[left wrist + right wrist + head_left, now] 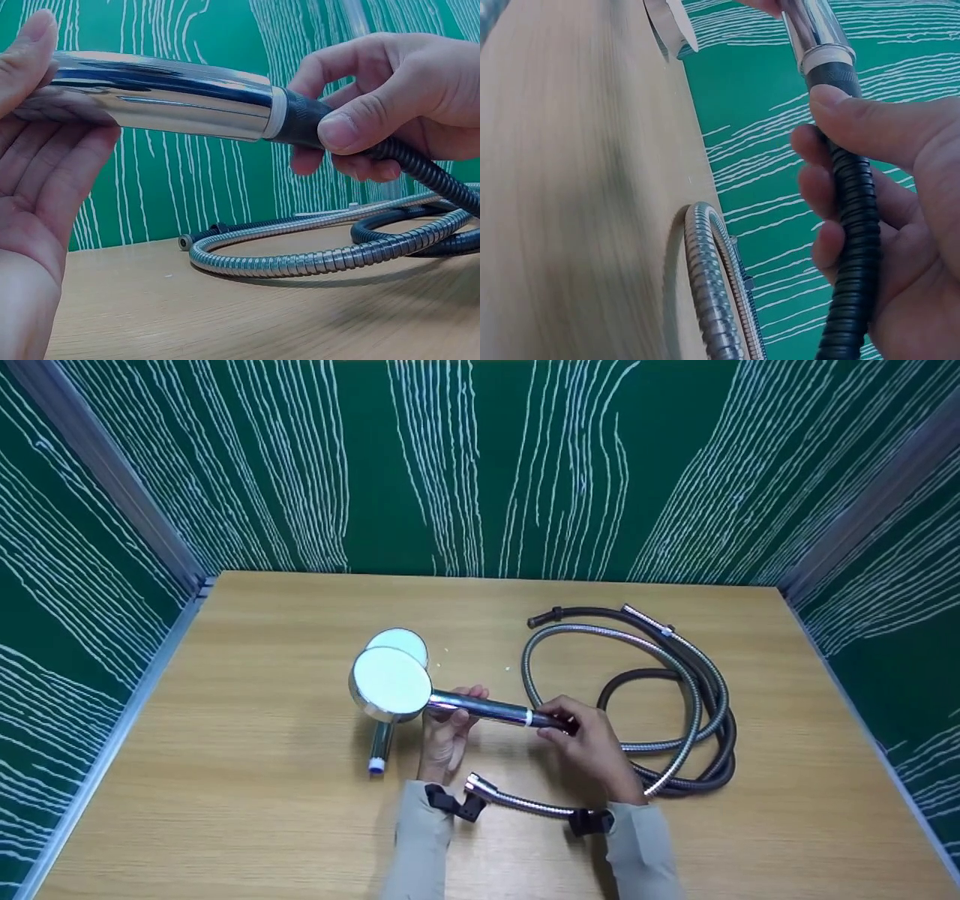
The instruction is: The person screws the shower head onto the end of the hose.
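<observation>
My left hand (448,739) holds a chrome shower head (391,681) by its handle (172,97), raised over the table with the round white face up. Thumb and fingers lie on either side of the handle. My right hand (589,739) grips the black end nut (832,79) of a black ribbed shower hose (855,225). That nut sits right at the white collar (276,112) on the handle's end, in line with it. Behind the held head, a second shower head (382,746) lies on the table, partly hidden, its handle toward me.
A silver metal hose (592,628) lies coiled with the black hose on the right of the wooden table (247,675). Its chrome end (480,786) rests near my left wrist. Small white bits (508,668) are scattered mid-table. Green patterned panels (495,472) stand around the back and sides.
</observation>
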Tool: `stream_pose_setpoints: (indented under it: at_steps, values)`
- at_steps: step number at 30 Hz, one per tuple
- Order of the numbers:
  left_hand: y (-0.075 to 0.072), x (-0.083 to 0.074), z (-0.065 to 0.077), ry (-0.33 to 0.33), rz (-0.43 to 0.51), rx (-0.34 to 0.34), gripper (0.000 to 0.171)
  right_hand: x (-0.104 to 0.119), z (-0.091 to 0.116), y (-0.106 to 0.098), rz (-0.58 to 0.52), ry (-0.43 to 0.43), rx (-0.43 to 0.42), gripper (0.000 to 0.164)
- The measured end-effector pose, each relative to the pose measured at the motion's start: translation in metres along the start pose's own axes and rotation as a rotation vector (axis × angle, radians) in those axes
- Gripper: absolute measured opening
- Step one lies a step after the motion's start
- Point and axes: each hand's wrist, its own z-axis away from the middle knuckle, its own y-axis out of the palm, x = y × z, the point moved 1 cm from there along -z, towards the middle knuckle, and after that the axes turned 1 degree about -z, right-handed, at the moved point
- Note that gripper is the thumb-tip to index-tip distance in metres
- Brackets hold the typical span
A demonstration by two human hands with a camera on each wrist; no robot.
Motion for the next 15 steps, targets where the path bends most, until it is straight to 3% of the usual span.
stream_pose_setpoints:
  at_steps: [5,12,15]
  values:
    - [0.0008,-0.0004,0.0014,0.013,-0.007,-0.013,0.022,-0.0013,0.0007,0.0017,0.013,-0.022,-0.015,0.029]
    - [0.0021,-0.0013,0.0022,0.003,-0.050,-0.052,0.019,-0.0052,0.0012,0.0029,0.036,-0.158,-0.039,0.030]
    - [0.0016,-0.0014,0.0016,-0.001,-0.058,-0.053,0.019,-0.0054,0.0005,0.0031,0.041,-0.176,-0.044,0.031]
